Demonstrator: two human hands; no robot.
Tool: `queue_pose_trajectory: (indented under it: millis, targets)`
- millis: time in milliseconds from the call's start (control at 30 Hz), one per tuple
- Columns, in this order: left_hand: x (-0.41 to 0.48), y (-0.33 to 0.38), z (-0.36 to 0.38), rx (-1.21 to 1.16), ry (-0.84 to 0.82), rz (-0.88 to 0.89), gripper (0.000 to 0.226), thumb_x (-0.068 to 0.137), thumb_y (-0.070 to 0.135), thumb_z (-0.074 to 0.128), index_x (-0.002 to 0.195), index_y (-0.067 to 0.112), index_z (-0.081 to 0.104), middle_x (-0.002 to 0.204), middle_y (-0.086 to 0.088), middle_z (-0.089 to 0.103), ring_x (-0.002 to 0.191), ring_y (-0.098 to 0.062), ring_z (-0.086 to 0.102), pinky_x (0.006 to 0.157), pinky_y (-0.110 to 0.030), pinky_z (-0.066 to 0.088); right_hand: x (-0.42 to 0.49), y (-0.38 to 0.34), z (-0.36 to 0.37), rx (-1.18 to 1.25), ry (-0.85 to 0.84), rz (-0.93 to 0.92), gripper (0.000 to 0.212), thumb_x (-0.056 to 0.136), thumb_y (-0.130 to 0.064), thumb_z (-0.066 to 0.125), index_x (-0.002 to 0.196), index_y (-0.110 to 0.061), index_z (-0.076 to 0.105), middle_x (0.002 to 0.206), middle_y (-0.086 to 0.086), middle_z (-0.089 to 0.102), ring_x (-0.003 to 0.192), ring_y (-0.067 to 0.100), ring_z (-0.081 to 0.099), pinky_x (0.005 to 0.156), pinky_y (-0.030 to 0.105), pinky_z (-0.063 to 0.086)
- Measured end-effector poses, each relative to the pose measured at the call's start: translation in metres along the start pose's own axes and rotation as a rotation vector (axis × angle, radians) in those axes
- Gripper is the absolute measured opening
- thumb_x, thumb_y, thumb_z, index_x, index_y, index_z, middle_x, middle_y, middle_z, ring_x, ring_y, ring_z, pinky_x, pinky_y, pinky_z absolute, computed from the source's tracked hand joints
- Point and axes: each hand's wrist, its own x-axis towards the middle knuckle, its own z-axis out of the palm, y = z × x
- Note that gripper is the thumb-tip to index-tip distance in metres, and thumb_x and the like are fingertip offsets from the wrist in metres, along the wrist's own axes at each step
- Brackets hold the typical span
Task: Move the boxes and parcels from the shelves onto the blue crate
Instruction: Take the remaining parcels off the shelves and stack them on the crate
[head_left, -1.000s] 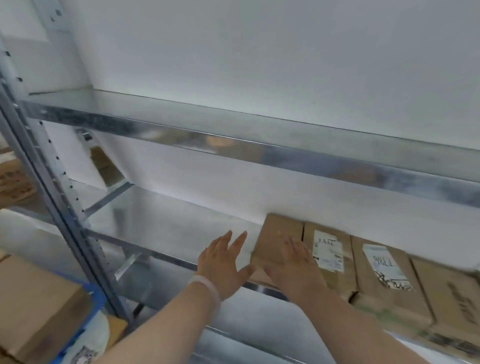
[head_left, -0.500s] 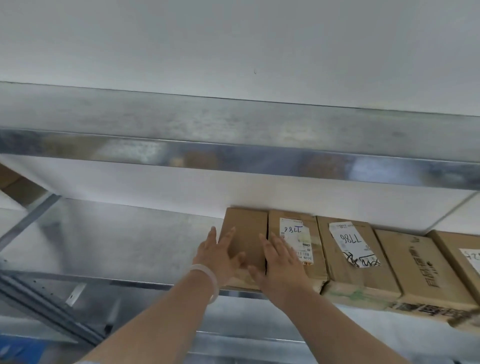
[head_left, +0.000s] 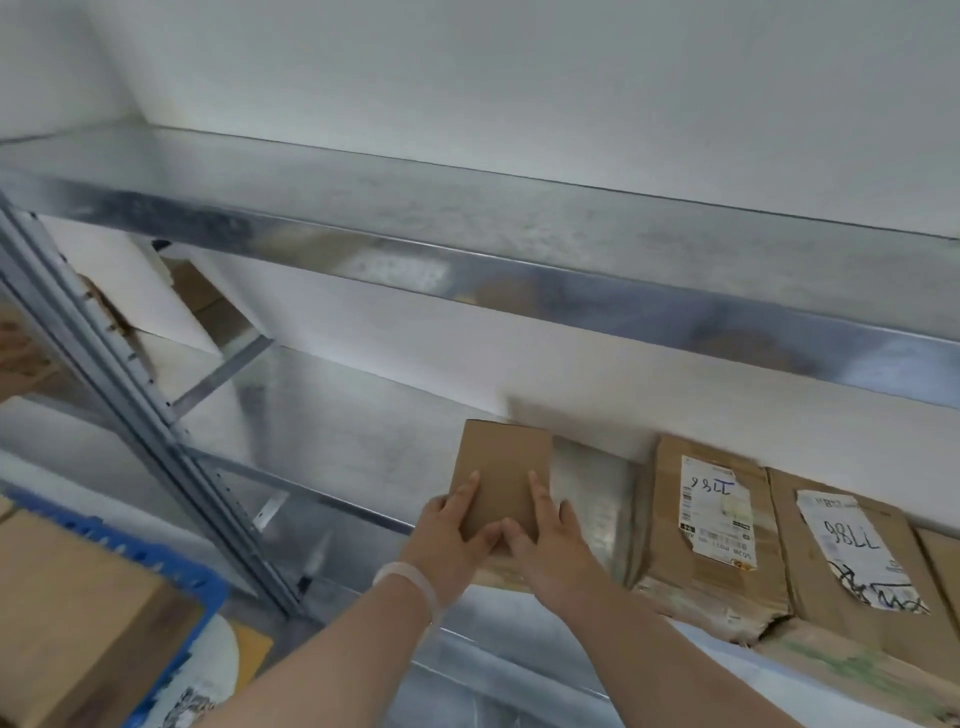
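Observation:
A plain brown cardboard box (head_left: 501, 470) juts over the front edge of the middle metal shelf (head_left: 332, 441). My left hand (head_left: 452, 538) grips its left side and my right hand (head_left: 550, 545) grips its right side, thumbs meeting at the near edge. A gap of bare shelf separates it from the row of labelled boxes (head_left: 711, 525) to the right. The blue crate (head_left: 171, 571) sits at the lower left with a large cardboard box (head_left: 72, 629) on it.
The empty upper shelf (head_left: 519, 244) overhangs the hands. A steel upright (head_left: 130, 421) stands left of the box. More cardboard boxes (head_left: 208, 306) sit in the neighbouring bay. A white parcel (head_left: 202, 675) lies beside the crate.
Both hands have closed onto the plain box and pulled it left and forward, away from the labelled row. The view has swung left, bringing the blue crate into sight.

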Motion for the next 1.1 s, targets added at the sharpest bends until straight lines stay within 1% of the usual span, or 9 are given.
queue_pose_trajectory:
  millis: [67,133,333,500,633,767,900,1033,1100]
  targets:
    - [-0.014,-0.011,-0.008,-0.061,0.069,-0.020,0.067,0.093,0.041,0.058,0.148,0.044,0.020,0.133,0.007,0.032,0.109,-0.009,0.046,0.093,-0.017,0.038,-0.002,-0.010,0.016,0.110,-0.034,-0.075,0.069,0.098,-0.044,0.045,0.149,-0.048,-0.002,0.153,0.006,0.028,0.130,0.023,0.042,0.108,0.041,0.036]
    - [-0.032,-0.022,-0.016,-0.112,0.155,-0.052,0.066,0.093,0.038,0.058,0.147,0.044,0.021,0.137,0.007,0.031,0.111,-0.008,0.046,0.095,-0.018,0.039,-0.005,-0.019,0.030,0.128,-0.074,-0.142,0.070,0.098,-0.041,0.047,0.149,-0.047,0.000,0.149,0.004,0.035,0.126,0.020,0.046,0.106,0.040,0.039]
    - [-0.106,-0.050,-0.064,-0.052,0.501,-0.186,0.063,0.094,0.042,0.052,0.146,0.050,0.017,0.144,0.002,0.029,0.111,-0.011,0.044,0.094,-0.022,0.039,-0.025,-0.077,0.080,0.128,-0.251,-0.384,0.071,0.095,-0.039,0.051,0.148,-0.052,0.005,0.148,-0.005,0.037,0.122,0.011,0.047,0.101,0.030,0.040]
    - [-0.189,-0.078,-0.124,-0.065,0.774,-0.255,0.062,0.093,0.043,0.051,0.145,0.051,0.019,0.147,0.000,0.029,0.125,-0.019,0.041,0.103,-0.034,0.040,-0.064,-0.148,0.142,0.078,-0.422,-0.593,0.070,0.094,-0.045,0.049,0.146,-0.055,0.003,0.154,-0.007,0.028,0.130,0.011,0.040,0.107,0.036,0.037]
    - [-0.253,-0.103,-0.162,-0.087,0.932,-0.290,0.062,0.094,0.041,0.052,0.145,0.052,0.018,0.150,0.003,0.026,0.125,-0.013,0.038,0.097,-0.023,0.037,-0.105,-0.196,0.191,0.048,-0.531,-0.704,0.070,0.093,-0.050,0.048,0.142,-0.062,0.000,0.152,-0.006,0.027,0.125,0.008,0.039,0.101,0.031,0.038]
    - [-0.305,-0.125,-0.192,-0.113,1.060,-0.321,0.062,0.094,0.042,0.052,0.145,0.053,0.018,0.150,0.006,0.026,0.128,-0.013,0.038,0.104,-0.029,0.038,-0.141,-0.234,0.232,0.028,-0.617,-0.780,0.068,0.092,-0.053,0.047,0.138,-0.067,-0.002,0.149,-0.009,0.027,0.122,0.005,0.034,0.099,0.029,0.035]
    - [-0.346,-0.149,-0.220,-0.137,1.146,-0.355,0.062,0.094,0.042,0.053,0.145,0.052,0.019,0.148,0.007,0.029,0.128,-0.013,0.039,0.102,-0.029,0.041,-0.172,-0.268,0.268,-0.015,-0.693,-0.832,0.067,0.092,-0.055,0.046,0.137,-0.067,-0.002,0.151,-0.010,0.028,0.122,0.006,0.036,0.092,0.027,0.035]
    - [-0.372,-0.175,-0.246,-0.140,1.185,-0.363,0.063,0.094,0.039,0.054,0.146,0.048,0.020,0.140,0.008,0.035,0.115,-0.004,0.039,0.078,-0.004,0.035,-0.193,-0.297,0.297,-0.085,-0.711,-0.871,0.067,0.092,-0.056,0.044,0.136,-0.067,-0.005,0.149,-0.009,0.033,0.116,0.009,0.041,0.090,0.030,0.038]
    - [-0.380,-0.186,-0.259,-0.140,1.196,-0.375,0.063,0.093,0.041,0.055,0.146,0.049,0.020,0.141,0.008,0.034,0.115,-0.003,0.036,0.085,-0.005,0.030,-0.201,-0.309,0.309,-0.099,-0.730,-0.863,0.066,0.093,-0.055,0.043,0.136,-0.067,-0.006,0.148,-0.008,0.035,0.119,0.011,0.044,0.093,0.033,0.041]
